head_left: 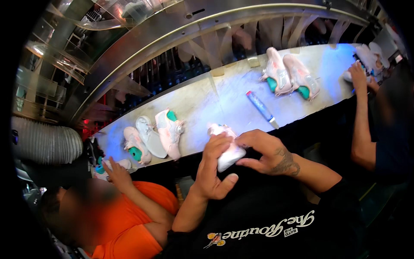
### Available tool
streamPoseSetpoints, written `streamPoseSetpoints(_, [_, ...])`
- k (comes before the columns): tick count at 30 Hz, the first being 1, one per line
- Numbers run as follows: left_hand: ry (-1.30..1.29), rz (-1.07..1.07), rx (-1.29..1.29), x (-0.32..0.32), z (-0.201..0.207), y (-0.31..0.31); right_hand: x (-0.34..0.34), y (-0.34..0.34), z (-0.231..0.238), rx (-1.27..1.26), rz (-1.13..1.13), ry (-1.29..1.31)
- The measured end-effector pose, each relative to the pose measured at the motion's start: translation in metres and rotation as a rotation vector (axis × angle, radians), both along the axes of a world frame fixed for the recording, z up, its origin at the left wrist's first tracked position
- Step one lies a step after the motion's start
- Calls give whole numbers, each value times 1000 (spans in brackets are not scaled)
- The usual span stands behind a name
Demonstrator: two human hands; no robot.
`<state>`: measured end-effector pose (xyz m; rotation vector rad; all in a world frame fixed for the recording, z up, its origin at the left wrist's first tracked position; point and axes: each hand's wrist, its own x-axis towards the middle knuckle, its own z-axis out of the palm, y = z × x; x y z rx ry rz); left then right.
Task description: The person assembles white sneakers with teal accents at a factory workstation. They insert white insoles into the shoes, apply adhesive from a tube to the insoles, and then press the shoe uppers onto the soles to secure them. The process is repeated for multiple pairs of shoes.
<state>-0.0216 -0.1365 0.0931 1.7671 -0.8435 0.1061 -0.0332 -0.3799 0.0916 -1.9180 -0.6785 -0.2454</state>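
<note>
A person's left hand (214,164) curled its fingers around a pale, glossy shoe (230,157), thumb apart, while the right hand (265,152) pinched its three-o'clock side, at the six-o'clock edge of a curved, whitish tabletop (202,108). Handling looked unfinished, the shoe not yet set down. A slim blue, red-ended tube (260,107) lay at one o'clock, before two pink-and-teal sneakers (279,75); three pale shoes (152,139) sat at nine.

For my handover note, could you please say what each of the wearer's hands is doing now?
Left hand: partly open, fingers on a pale shoe, thumb apart.
Right hand: holding the shoe between fingers and thumb.
</note>
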Motion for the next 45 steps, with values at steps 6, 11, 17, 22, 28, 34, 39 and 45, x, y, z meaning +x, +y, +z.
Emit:
streamPoseSetpoints(6, [47, 321, -182, -21, -27, -10, -36, 55, -19, 126, -215, -51])
streamPoseSetpoints(11, [36, 269, -155, -22, -29, -16, -33, 42, -22, 183, -145, -58])
streamPoseSetpoints(17, [-82, 157, -46, -9, -20, -24, -29, 25, -12, 194, -89, -109])
streamPoseSetpoints(22, [-120, 3, 15, 6, -14, -19, -25, 13, -13, 148, -34, -207])
streamPoseSetpoints(28, [-70, -164, 110, 16, -1, 2, -7, 8, -30, 174, 199, -83])
streamPoseSetpoints(34, [11, -137, 22, 25, -1, 14, 7, 9, -32, 226, 35, 81])
streamPoseSetpoints(39, [36, 64, 240, 12, 28, 19, -9, 40, -38, 231, -209, -133])
streamPoseSetpoints(45, [-204, 217, 505, 6, 34, -4, -17, 59, -51, 297, -223, -99])
